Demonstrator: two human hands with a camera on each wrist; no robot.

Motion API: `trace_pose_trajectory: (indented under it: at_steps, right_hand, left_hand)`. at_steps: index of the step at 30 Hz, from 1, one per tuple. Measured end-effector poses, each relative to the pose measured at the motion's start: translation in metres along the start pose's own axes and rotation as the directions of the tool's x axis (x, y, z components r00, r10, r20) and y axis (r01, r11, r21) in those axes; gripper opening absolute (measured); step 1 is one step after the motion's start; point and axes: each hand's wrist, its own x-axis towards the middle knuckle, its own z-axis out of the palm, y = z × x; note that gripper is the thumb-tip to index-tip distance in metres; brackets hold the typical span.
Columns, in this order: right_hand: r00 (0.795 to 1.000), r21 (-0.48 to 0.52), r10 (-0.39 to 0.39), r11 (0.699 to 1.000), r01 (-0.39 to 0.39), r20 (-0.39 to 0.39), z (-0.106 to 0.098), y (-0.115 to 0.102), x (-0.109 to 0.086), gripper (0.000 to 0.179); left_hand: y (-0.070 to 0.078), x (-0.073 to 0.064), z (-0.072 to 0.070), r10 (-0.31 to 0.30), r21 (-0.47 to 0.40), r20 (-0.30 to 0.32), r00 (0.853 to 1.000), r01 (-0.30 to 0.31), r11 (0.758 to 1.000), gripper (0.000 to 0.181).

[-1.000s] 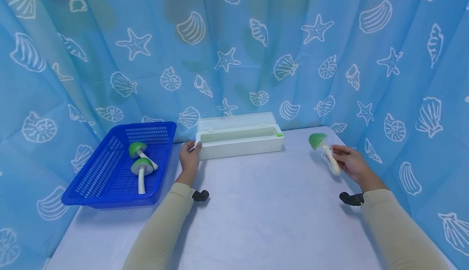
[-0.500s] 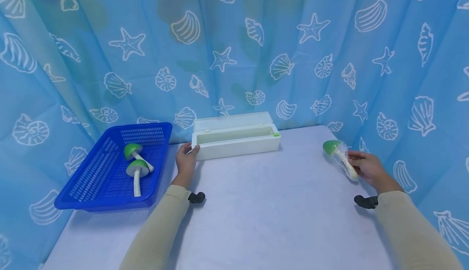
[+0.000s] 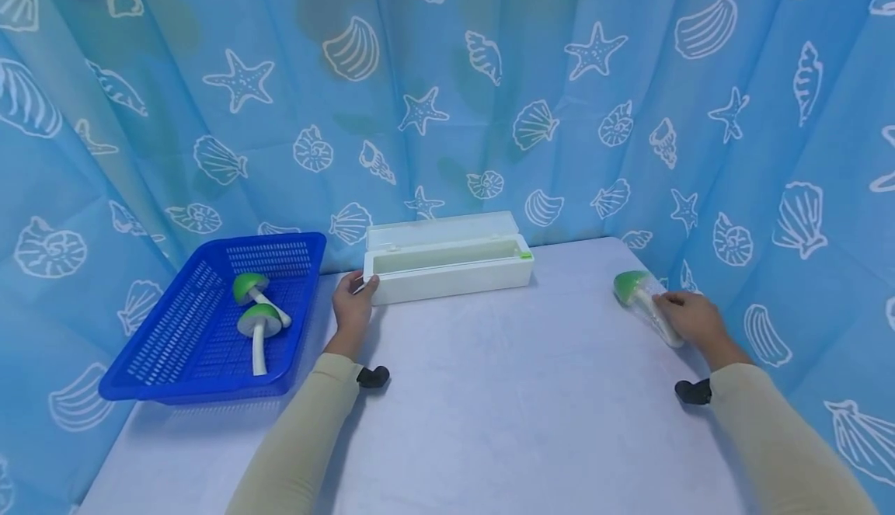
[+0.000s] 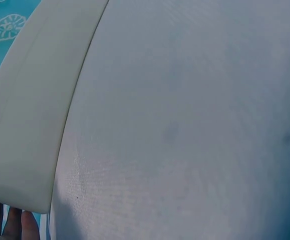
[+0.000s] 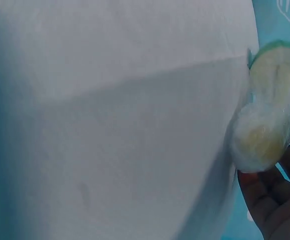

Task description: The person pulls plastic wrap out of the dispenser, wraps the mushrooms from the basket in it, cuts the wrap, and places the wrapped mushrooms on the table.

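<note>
My left hand [image 3: 353, 309] grips the left end of a long white box [image 3: 454, 276], thumb at the front and fingers behind. The box's lid stands raised at the back; in the left wrist view the fingertips [image 4: 22, 225] show at the box's end [image 4: 30, 165]. At the far right, a green-capped toy mushroom [image 3: 632, 287] in clear plastic wrap lies slanted, low over the table. My right hand [image 3: 695, 321] holds it by the wrapped stem, fingers overlapping it. In the right wrist view the fingers [image 5: 262, 192] are at the wrapped mushroom [image 5: 259, 142].
A blue mesh basket [image 3: 203, 392] on the left holds two green-capped toy mushrooms [image 3: 259, 328]. A small bright green tab [image 3: 525, 255] sits at the box's right end. Blue shell-patterned curtains [image 3: 447, 150] hang behind and beside the white-covered table [image 3: 531, 406].
The wrapped mushroom has moved right and slightly nearer with my right hand, which has since shifted up over the stem. My left hand keeps its grip on the box; the view has turned slightly.
</note>
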Motion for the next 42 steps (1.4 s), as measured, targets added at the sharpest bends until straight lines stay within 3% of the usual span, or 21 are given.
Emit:
trace_pose_trajectory:
  at_steps: [2, 6, 14, 18, 24, 32, 42]
  right_hand:
    - [0.999, -0.004, 0.017, 1.000, -0.016, 0.031, 0.001, -0.004, -0.002, 0.080]
    - [0.998, -0.021, 0.015, 1.000, -0.013, 0.055, 0.003, -0.004, -0.002, 0.074]
    - [0.998, -0.052, -0.053, 0.997, 0.052, -0.023, 0.002, 0.017, 0.007, 0.064]
    - [0.999, -0.065, -0.032, 0.997, 0.033, 0.007, 0.001, 0.021, 0.006, 0.073]
    - [0.999, -0.053, -0.017, 0.998, 0.019, 0.042, 0.001, 0.018, 0.004, 0.084]
    - [0.994, -0.025, -0.101, 0.994, 0.102, 0.034, 0.002, 0.012, -0.004, 0.074]
    - [0.994, -0.035, -0.095, 0.995, 0.097, 0.053, 0.002, 0.012, -0.006, 0.071]
  left_hand:
    - [0.001, 0.000, 0.000, -0.003, 0.006, 0.009, 1.000, 0.003, 1.000, 0.046]
    - [0.001, -0.001, -0.001, -0.012, 0.012, 0.014, 1.000, 0.012, 1.000, 0.047]
    - [-0.001, 0.001, -0.001, 0.005, 0.028, 0.005, 1.000, -0.006, 1.000, 0.046]
    - [-0.003, 0.003, -0.002, 0.010, 0.032, 0.005, 1.000, -0.010, 0.999, 0.045]
    - [-0.003, 0.003, -0.002, -0.018, 0.024, 0.012, 1.000, 0.017, 1.000, 0.046]
    - [-0.003, 0.003, -0.002, -0.046, 0.030, 0.012, 0.999, 0.045, 0.999, 0.049]
    - [0.000, 0.002, -0.002, -0.034, 0.033, 0.011, 0.999, 0.033, 0.999, 0.048]
